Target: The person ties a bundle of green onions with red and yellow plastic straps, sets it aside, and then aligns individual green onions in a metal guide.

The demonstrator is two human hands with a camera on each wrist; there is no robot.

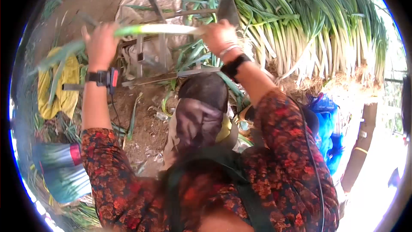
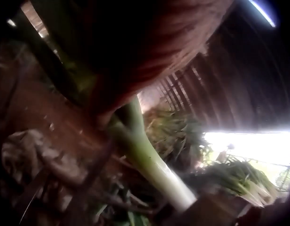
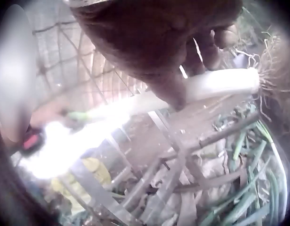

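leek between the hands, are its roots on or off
On: the right wrist view shows thin, stringy roots fanning out from the white end of the leek.

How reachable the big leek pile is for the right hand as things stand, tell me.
Probably yes: the leek pile lies close beside the right hand, with no barrier visible between them. That hand grips a single leek, so it would likely need freeing first.
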